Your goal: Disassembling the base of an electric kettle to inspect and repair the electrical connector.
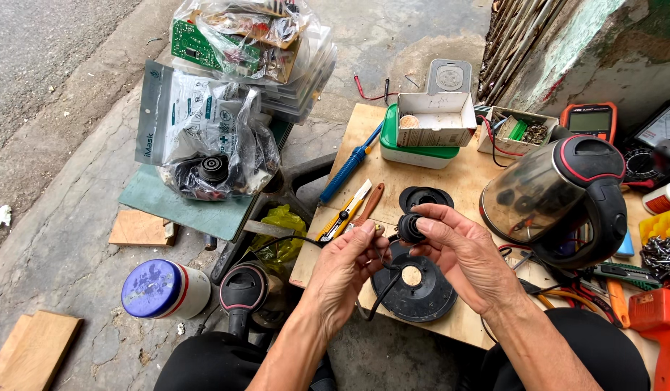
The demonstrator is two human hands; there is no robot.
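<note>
- The small black round connector (410,227), held above the wooden surface (393,181), could slip and drop onto the black base disc (414,286) at 6 o'clock if the grip loosens.
- The right hand (461,250) has its fingers (430,226) closed around the connector.
- The left hand (347,262), at its 9 o'clock, pinches the attached black cord (382,289), seemingly near a small brass terminal.

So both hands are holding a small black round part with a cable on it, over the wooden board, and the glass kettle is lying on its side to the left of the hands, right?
Not quite: the glass kettle lies to the right of the hands, not the left. The rest holds in the head view: the left hand and right hand hold the small black round part with its cable over the wooden board.
</note>
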